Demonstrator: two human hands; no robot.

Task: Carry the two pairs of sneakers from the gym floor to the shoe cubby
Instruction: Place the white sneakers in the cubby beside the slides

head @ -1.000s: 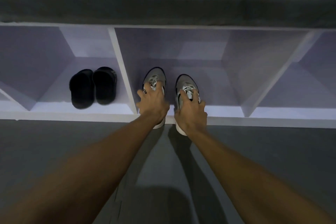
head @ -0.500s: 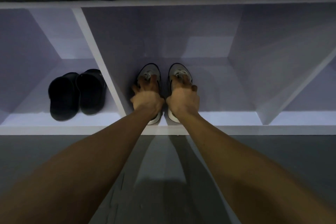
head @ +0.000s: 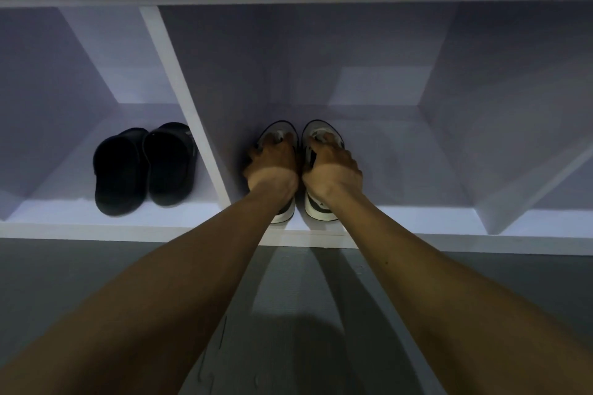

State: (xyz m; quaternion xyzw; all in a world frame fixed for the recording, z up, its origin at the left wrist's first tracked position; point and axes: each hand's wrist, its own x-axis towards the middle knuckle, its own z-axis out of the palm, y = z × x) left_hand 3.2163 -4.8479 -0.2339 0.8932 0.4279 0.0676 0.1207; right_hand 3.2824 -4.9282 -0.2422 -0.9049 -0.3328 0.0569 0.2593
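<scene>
Head view, looking down along two bare forearms into a white shoe cubby that stands on a dark gym floor. Each hand is closed over the top of one grey sneaker with a white sole. The left hand grips the left sneaker, and the right hand grips the right sneaker. Both sneakers rest side by side, toes inward, on the floor of the wide middle compartment, just right of a white divider. Their heels lie close to the front edge. One compartment to the left holds a pair of black slides. No second pair of sneakers is in sight, so it probably remains to be fetched.

Risks from here, as a judgement: the heels sit near the lip, so a careless release or a wrist dragging back could pull a sneaker out onto the floor. Fingers seem tucked around the laces, which might snag as the hands withdraw. Dim light makes the shelf edge harder to judge.
</scene>
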